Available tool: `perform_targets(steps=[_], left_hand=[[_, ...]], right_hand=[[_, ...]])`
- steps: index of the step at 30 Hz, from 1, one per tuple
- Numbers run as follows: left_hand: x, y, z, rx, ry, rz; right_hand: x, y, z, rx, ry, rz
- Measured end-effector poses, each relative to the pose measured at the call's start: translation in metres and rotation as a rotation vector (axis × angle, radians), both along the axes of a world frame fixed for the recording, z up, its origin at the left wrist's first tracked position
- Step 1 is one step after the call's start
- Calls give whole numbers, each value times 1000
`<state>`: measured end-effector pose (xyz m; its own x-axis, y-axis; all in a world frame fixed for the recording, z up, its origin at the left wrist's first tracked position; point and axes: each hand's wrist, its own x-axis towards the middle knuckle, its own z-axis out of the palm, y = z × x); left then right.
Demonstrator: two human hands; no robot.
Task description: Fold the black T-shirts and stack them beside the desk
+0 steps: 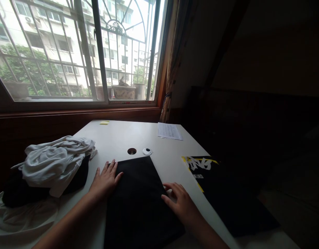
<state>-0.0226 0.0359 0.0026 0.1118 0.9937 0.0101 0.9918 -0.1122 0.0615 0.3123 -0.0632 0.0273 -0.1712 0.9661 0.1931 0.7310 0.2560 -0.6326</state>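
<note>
A black piece of cloth (138,200), folded into a flat, long shape with straight edges, lies on the white table (118,135) in front of me. My left hand (105,180) rests on its upper left edge, fingers stretched out and spread, the thumb over the cloth. At the cloth's right edge is my right hand (179,200), its fingers loosely curved and apart, the fingertips at the edge. Nothing shows in its grasp. Which kind of garment the black cloth is, I cannot tell.
White and black clothes (55,159) are heaped at the left. A dark garment (227,193) with white lettering and yellow trim lies at the right. Toward the back are printed papers (170,131), a yellow note (104,122), a cable hole (131,151) and its round cover (147,151).
</note>
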Motion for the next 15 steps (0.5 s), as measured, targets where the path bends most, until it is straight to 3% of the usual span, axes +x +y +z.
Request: perform_targets(steps=[6,10,15], left_hand=[[31,-19,-1,38,-70,-7],[33,-20,-2,83,-150,-13],[10,-7,0,151,-332,-38]], right_hand=[[13,6,-4,-105,-151,-262],[23,8,-6,-144,-229,-211],[26,7,-1,-182,-154,-111]])
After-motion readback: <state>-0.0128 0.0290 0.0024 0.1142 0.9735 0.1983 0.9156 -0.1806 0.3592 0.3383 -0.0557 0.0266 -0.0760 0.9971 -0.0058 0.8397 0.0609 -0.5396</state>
